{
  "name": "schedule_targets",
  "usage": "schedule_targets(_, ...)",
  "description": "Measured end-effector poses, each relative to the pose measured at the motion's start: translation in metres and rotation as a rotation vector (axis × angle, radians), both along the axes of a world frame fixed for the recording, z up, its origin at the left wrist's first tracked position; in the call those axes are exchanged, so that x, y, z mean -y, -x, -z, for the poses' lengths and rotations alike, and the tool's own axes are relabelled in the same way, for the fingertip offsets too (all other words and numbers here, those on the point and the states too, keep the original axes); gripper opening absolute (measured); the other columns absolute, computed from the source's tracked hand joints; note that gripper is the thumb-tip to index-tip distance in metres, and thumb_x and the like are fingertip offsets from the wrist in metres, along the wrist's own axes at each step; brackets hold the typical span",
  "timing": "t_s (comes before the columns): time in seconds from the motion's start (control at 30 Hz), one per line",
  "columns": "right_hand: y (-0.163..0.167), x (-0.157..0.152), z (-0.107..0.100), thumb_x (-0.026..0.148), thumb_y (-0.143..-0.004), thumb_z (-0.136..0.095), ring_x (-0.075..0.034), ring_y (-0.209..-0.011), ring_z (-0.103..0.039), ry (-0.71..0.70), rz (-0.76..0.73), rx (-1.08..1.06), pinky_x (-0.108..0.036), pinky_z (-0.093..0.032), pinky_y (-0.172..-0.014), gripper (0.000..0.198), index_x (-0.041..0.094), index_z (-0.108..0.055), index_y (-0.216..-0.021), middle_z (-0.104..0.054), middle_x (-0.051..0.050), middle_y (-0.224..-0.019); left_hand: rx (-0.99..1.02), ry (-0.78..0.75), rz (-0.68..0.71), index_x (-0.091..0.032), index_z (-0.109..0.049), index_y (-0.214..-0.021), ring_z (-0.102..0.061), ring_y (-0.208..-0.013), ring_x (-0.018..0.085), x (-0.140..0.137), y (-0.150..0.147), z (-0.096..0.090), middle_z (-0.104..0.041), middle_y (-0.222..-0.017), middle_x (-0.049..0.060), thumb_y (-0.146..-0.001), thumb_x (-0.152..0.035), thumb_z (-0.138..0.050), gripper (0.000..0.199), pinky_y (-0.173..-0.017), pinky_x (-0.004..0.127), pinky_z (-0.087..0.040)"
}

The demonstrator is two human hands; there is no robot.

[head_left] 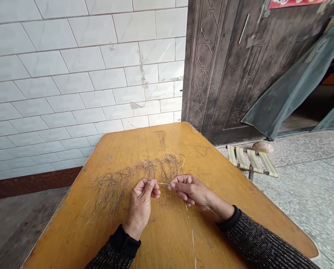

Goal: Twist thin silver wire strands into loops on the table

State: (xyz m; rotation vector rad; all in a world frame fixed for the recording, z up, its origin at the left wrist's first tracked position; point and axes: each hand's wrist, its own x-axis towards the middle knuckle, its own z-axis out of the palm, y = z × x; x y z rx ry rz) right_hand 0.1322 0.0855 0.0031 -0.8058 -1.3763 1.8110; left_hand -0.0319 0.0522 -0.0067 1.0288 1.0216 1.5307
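Between my two hands runs a short taut stretch of thin silvery wire point(163, 183). My left hand point(143, 200) pinches one end of that stretch between thumb and forefinger. The same wire is pinched by my right hand point(189, 189), and its long tail hangs from below that hand toward the table's near edge. Just beyond my hands lies a row of wire loops point(124, 172) with long loose ends, spread across the wooden table point(167, 239). Both hands hover low over the tabletop; whether they touch it I cannot tell.
Farther back on the table lie a few bent wires point(161, 137), and a thin wire triangle point(202, 150) is to the right. White wall tiles point(85, 71) rise behind. A dark door point(225, 74) and a strapped folding stool point(252, 161) stand at the right.
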Motion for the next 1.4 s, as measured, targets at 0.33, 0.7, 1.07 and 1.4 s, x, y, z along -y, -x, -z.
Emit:
schedule_targets(0.33, -0.001, -0.003, 0.006, 0.040, -0.072, -0.059, -0.001, -0.024, -0.028, -0.031, 0.037, 0.024, -0.015, -0.022, -0.026, 0.028, 0.012, -0.059, -0.073, -0.042, 0.010, -0.035, 0.252, 0.162, 0.120, -0.013, -0.056, -0.069, -0.051, -0.052, 0.005, -0.001, -0.003, 0.001, -0.057, -0.065, -0.001, -0.067, -0.036, -0.070, 0.027, -0.046, 0.015, -0.039)
schedule_targets(0.7, 0.000, 0.000, 0.004, 0.043, -0.070, -0.059, -0.001, -0.025, -0.027, -0.070, 0.030, 0.091, -0.015, -0.020, -0.026, 0.030, 0.013, -0.058, -0.071, -0.042, 0.010, -0.035, 0.393, 0.201, 0.081, -0.012, -0.056, -0.063, -0.048, -0.049, 0.004, 0.001, -0.004, -0.006, -0.057, -0.060, -0.002, -0.057, -0.023, -0.076, 0.024, -0.046, 0.015, -0.037)
schedule_targets(1.07, 0.003, 0.001, 0.005, 0.043, -0.071, -0.058, -0.002, -0.026, -0.027, -0.108, 0.024, 0.130, -0.015, -0.019, -0.026, 0.029, 0.014, -0.056, -0.067, -0.041, 0.010, -0.037, 0.185, 0.100, -0.021, -0.013, -0.056, -0.064, -0.047, -0.050, 0.006, 0.000, 0.000, -0.006, -0.057, -0.059, -0.001, -0.063, -0.029, -0.070, 0.021, -0.047, 0.017, -0.036)
schedule_targets(1.4, -0.003, -0.006, 0.004, 0.042, -0.068, -0.061, -0.001, -0.024, -0.026, -0.018, 0.134, 0.043, -0.016, -0.020, -0.027, 0.029, 0.013, -0.057, -0.067, -0.042, 0.010, -0.035, 0.303, 0.023, -0.258, -0.016, -0.051, -0.068, -0.045, -0.052, 0.006, -0.008, 0.017, -0.011, -0.051, -0.067, -0.003, -0.065, -0.036, -0.069, 0.027, -0.045, 0.016, -0.034)
